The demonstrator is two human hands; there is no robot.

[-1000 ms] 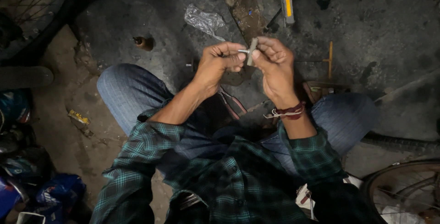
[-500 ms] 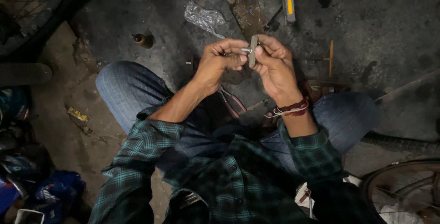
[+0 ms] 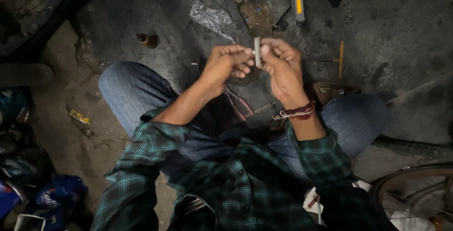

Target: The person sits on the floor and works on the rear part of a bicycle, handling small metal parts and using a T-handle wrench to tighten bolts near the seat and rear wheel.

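While person squats over dirty concrete floor, both hands meet at chest height w/ small flat metal piece pinched btwn them. Left hand grips it from left side, right hand from right; both closed on it, equally near. Piece stands upright, long axis vertical in head view, thin edge toward camera. Pliers lie below on floor btwn knees. Pedal w/ yellow reflector sits well apart ahead; open room around hands.
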